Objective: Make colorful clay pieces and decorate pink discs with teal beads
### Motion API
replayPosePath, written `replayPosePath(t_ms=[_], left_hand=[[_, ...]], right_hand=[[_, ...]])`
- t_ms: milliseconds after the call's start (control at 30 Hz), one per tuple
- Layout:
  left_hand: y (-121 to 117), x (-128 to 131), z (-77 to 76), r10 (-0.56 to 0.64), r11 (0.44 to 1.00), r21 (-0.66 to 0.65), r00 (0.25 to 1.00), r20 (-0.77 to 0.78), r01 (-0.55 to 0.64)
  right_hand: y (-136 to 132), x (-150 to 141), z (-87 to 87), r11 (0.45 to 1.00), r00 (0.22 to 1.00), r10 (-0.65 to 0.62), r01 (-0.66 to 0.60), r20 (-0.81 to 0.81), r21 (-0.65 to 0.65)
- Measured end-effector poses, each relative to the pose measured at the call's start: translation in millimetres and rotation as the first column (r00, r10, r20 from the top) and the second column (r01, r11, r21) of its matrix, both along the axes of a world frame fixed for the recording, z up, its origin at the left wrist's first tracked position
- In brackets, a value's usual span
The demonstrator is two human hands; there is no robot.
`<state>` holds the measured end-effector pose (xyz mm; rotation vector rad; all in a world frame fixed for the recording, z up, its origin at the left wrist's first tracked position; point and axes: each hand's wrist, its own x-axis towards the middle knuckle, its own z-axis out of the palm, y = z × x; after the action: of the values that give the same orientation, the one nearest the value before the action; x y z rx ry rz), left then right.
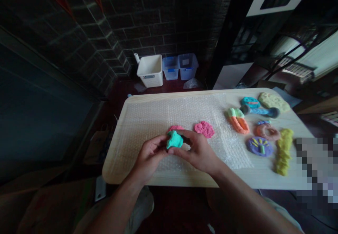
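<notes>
A lump of turquoise modelling clay [174,140] is held up between my two hands over the table. My left hand [151,153] grips its left side, fingers and thumb closed on it. From the right, my right hand [198,150] has its thumb at the lower edge of the clay and its fingers curled over the top. Just behind the lump lies a piece of pink clay [175,127], partly hidden by it and my fingers. Another flattened, bumpy pink clay piece [204,129] rests on the bubble wrap beyond my right hand.
Bubble wrap [148,111] covers much of the wooden table [224,182]. At the right are clay shapes: a blue dumbbell form [260,111], an orange and green piece [239,121], a purple disc [260,147], a brown ring [267,131] and a yellow strip [284,151]. Bins [150,70] stand by the wall.
</notes>
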<state>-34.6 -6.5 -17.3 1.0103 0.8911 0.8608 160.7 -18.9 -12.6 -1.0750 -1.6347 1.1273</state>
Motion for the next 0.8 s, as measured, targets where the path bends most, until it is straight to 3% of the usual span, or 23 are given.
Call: replayPosePath(t_ms=[100, 167, 400, 533, 633, 800], left_hand=[[0.6, -1.4, 2.0, -0.017, 0.997, -0.071, 0.997, 0.076, 0.022], [0.6, -3.1, 2.0, 0.0, 0.998, -0.069, 0.998, 0.07, 0.005], [-1.9, -8.2, -2.6, 0.103, 0.967, 0.256, 0.946, -0.306, -0.023], [-1.5, -8.4, -1.3, 0.016, 0.937, 0.336, 0.949, -0.315, 0.096], [-0.5, -7.2, 0.6, -0.022, 0.958, 0.271, 0.964, -0.265, 0.096], [1.3, -8.2, 2.8, 0.072, 0.969, 0.249, 0.96, -0.269, -0.003]], right_hand=[[0.4, 0.6, -0.5, 0.999, 1.0, -0.027, 0.026, -0.014, -0.033], [0.6, 0.5, -0.8, 0.998, 0.996, -0.059, 0.059, 0.071, 0.01], [0.0, -2.2, -0.5, 0.981, 0.968, -0.059, 0.011, 0.244, 0.196], [-1.2, -2.7, -1.0, 0.989, 0.966, -0.015, -0.024, 0.258, 0.149], [-1.7, -2.3, -2.4, 0.999, 0.989, -0.036, 0.031, 0.147, 0.036], [-0.8, 2.4, -0.2, 0.999, 0.996, 0.002, -0.006, -0.087, -0.045]])
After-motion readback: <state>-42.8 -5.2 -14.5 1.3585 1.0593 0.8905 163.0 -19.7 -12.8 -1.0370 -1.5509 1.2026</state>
